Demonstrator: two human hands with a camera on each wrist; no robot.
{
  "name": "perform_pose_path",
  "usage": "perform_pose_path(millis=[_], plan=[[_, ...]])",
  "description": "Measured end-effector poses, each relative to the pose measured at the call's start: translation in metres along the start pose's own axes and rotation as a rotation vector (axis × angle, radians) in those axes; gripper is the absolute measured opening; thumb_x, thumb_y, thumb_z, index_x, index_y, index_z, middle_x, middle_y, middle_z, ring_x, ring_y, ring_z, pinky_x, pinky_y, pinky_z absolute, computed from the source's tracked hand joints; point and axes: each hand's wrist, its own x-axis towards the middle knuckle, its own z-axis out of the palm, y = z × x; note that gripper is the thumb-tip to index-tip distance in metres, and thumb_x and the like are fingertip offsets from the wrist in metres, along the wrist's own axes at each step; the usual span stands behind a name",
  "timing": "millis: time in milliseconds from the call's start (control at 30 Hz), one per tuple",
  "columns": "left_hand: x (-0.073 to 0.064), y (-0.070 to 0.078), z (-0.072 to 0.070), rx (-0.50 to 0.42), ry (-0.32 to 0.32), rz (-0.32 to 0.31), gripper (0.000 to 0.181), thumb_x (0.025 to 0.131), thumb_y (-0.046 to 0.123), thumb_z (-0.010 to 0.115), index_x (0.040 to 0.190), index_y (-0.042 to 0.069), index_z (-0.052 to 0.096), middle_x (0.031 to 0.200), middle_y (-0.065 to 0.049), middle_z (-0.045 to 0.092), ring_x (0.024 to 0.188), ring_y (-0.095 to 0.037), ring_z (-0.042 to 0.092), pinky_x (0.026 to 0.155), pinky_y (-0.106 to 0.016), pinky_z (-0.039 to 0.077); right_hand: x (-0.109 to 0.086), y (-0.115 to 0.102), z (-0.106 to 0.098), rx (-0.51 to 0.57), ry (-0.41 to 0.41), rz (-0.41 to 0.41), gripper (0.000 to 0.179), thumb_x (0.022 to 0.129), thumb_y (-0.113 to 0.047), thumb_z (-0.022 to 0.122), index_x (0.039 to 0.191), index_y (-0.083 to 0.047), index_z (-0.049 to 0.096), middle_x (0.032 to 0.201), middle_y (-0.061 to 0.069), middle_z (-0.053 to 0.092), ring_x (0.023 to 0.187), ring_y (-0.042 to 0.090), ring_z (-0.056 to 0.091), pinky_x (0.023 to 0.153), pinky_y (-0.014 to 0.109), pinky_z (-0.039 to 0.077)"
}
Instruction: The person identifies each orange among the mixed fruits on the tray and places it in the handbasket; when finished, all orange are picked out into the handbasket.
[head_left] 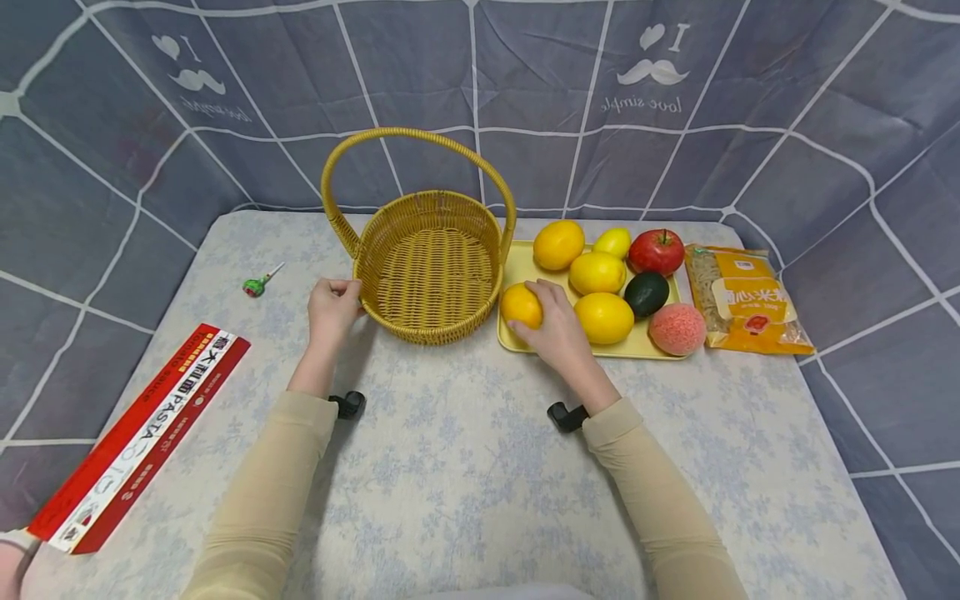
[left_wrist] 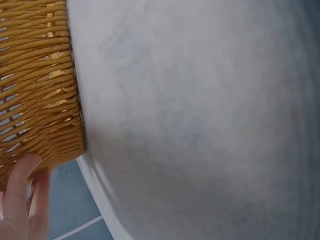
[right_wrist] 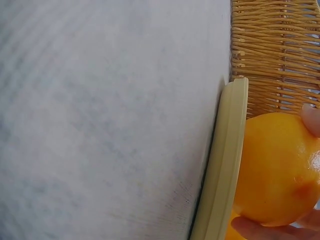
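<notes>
A golden wicker basket [head_left: 438,333] with a tall arched handle stands in the middle of the table. My left hand [head_left: 333,312] pinches its left edge, and in the left wrist view the fingers [left_wrist: 19,185] lie against the woven wall. To the right of the basket, my right hand [head_left: 557,329] grips an orange [head_left: 520,307] at the left end of a yellow tray [head_left: 517,259]. In the right wrist view a thumb and fingers hold the orange [right_wrist: 275,170] from opposite sides, just inside the tray's rim. Part of the orange is hidden by the hand.
The tray also bears several yellow-orange fruits [head_left: 603,317], a lemon [head_left: 613,242], a red apple [head_left: 657,252], a dark green avocado [head_left: 647,294] and a pink round fruit [head_left: 677,328]. A food packet [head_left: 746,300] lies at right; a lollipop [head_left: 257,286] and a red pasta box [head_left: 142,437] at left.
</notes>
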Motion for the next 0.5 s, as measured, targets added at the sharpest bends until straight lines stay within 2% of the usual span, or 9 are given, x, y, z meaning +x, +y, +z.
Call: perform_pose_path(millis=[167, 300, 500], plan=[[0.0002, -0.003, 0.0005, -0.05, 0.011, -0.027, 0.029, 0.103, 0.024, 0.046, 0.119, 0.0, 0.049, 0.11, -0.006, 0.052, 0.08, -0.009, 0.057, 0.093, -0.035, 0.06, 0.0002, -0.001, 0.0004, -0.005, 0.0, 0.009, 0.07, 0.09, -0.033, 0.071, 0.149, -0.011, 0.041, 0.153, 0.019, 0.036, 0.138, 0.037, 0.041, 0.117, 0.053, 0.036], [-0.0008, -0.0049, 0.0003, -0.068, 0.01, -0.021, 0.03, 0.103, 0.025, 0.046, 0.119, 0.0, 0.049, 0.107, -0.004, 0.05, 0.082, -0.01, 0.059, 0.092, -0.034, 0.06, -0.001, -0.0022, 0.0007, 0.001, -0.005, 0.016, 0.07, 0.089, -0.032, 0.072, 0.149, -0.012, 0.041, 0.153, 0.019, 0.036, 0.137, 0.038, 0.042, 0.116, 0.054, 0.038], [-0.0056, -0.0033, -0.0006, -0.13, -0.04, -0.029, 0.022, 0.103, 0.025, 0.048, 0.113, 0.006, 0.048, 0.111, -0.004, 0.05, 0.107, -0.026, 0.064, 0.095, -0.032, 0.059, -0.0013, -0.003, 0.0005, 0.015, -0.013, 0.054, 0.074, 0.089, -0.033, 0.072, 0.15, -0.01, 0.038, 0.153, 0.02, 0.036, 0.137, 0.038, 0.041, 0.116, 0.054, 0.038]])
